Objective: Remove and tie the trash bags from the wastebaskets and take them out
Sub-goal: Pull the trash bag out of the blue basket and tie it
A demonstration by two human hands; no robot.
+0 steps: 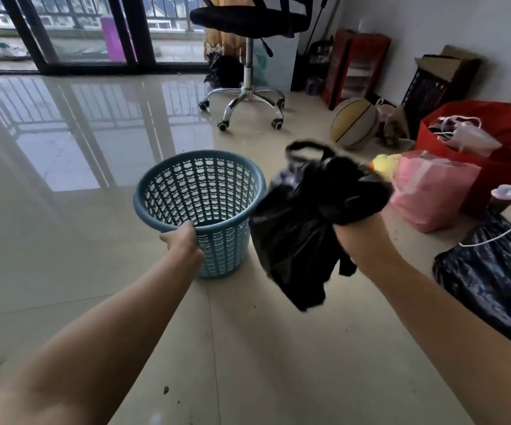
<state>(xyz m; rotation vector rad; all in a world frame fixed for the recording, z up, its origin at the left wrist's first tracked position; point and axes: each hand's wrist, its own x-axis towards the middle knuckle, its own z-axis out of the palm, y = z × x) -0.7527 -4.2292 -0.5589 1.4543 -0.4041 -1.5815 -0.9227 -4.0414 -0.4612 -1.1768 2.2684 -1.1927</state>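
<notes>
— Two bare forearms are seen nearest the camera, stretched from the lower corners toward the middle of the frame. What is shown beyond them, largest first?

— Pale glossy floor tiles (64,240) are spread across most of the frame, with dark specks scattered at the bottom centre. Sliding glass doors (79,32) are set along the upper left, and a black office chair (248,19) on a chrome wheeled base is placed at top centre.

— And at the right edge?

— A red bag (493,167) is seen at the right, a pink bag (431,191) just below and left of it, and a basketball (355,122) above the centre right.

— Where is the wastebasket?

— A blue perforated wastebasket (199,191) is stood upright on the floor at the centre, with no liner in it. Its near rim is gripped by the left hand (183,240), fingers curled over the edge.

— And the trash bag?

— A black trash bag (303,228) is held off the floor just right of the wastebasket, bunched and clutched by the right hand (352,231), whose fingers are mostly hidden by the plastic. A handle loop is raised at its top.
</notes>
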